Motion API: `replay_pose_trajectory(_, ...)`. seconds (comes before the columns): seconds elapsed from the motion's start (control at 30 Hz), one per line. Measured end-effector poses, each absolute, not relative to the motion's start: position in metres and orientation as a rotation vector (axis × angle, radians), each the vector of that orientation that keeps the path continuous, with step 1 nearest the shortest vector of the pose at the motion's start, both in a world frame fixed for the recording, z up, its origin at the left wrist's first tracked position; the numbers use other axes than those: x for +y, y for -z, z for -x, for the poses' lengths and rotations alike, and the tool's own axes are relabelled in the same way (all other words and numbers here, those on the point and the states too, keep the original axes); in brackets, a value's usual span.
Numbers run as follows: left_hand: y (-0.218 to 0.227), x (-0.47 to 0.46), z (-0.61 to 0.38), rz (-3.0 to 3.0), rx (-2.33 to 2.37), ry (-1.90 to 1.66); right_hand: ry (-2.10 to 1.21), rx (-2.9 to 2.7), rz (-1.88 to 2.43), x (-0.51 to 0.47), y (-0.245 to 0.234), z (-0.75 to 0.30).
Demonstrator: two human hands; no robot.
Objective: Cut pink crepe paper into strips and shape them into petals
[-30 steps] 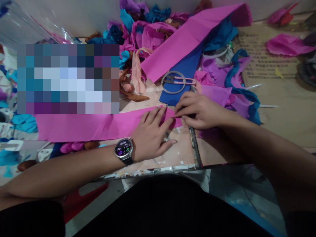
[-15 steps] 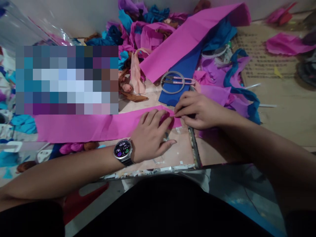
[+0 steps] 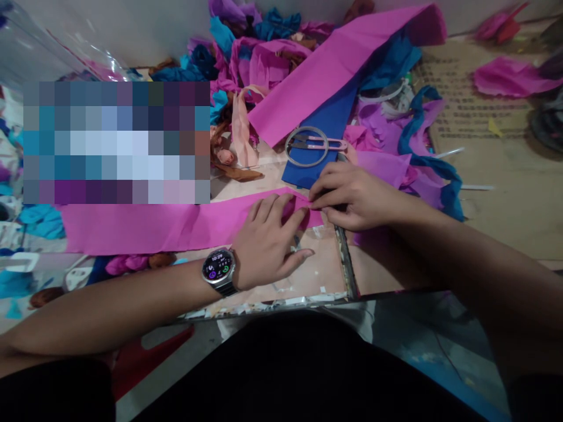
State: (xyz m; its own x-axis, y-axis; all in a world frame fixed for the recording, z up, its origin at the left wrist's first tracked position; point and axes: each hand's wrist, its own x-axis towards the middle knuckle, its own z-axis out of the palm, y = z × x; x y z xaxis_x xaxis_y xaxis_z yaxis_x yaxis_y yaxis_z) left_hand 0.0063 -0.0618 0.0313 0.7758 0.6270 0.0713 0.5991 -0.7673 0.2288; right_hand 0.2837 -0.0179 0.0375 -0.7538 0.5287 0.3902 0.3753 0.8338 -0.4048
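A long pink strip, paper or cloth, (image 3: pixel 145 228) lies across the wooden table (image 3: pixel 308 266). My left hand (image 3: pixel 268 240) rests flat on its right part, fingers spread. At the strip's right end my right hand (image 3: pixel 356 196) pinches the edge between thumb and fingertips. Just beyond that hand, thread snips (image 3: pixel 336 143) and a thin grey ring (image 3: pixel 288 155) lie on a dark blue strip (image 3: pixel 301 176). Another pink strip (image 3: pixel 316 82) slants over the blue one toward the back.
Crumpled pink, teal and purple pieces (image 3: pixel 272 61) pile up at the back. Cardboard with print (image 3: pixel 492 176) covers the right side. The table's worn front edge (image 3: pixel 281 305) is close to my body. A blurred block hides the left back.
Almost nothing differs. Both hands keep their places on the pink strip, and the view has shifted very slightly.
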Motion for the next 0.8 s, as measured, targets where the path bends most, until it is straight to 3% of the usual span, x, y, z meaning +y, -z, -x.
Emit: replay_pose_trajectory(0.8,-0.0288,-0.0617,-0.0052,-2.745,0.95,-0.277,-0.478,-2.517,0.676,-0.0197,-0.0349,-0.2817)
